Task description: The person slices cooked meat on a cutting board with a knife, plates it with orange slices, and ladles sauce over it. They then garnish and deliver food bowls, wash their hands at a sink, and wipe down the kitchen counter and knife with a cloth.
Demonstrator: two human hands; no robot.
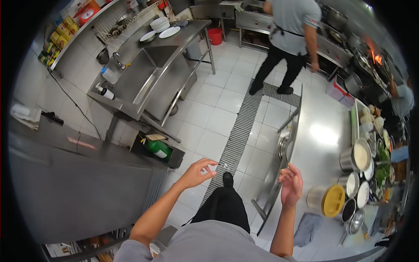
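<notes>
My left hand hovers over the floor, its thumb and fingers curved and apart, with nothing seen between them. My right hand is raised with loosely bent fingers beside the edge of the steel worktable, and it appears to hold nothing. Nearest to that hand on the table stand a clear tub with a yellow lid and a crumpled grey cloth. Below my left hand runs a ribbed floor drain grate, where my shoe is planted.
A co-worker stands ahead by the stoves; another person is at a flaming wok on the right. To the left are a steel sink, plates and a green cylinder. Pots of ingredients line the worktable.
</notes>
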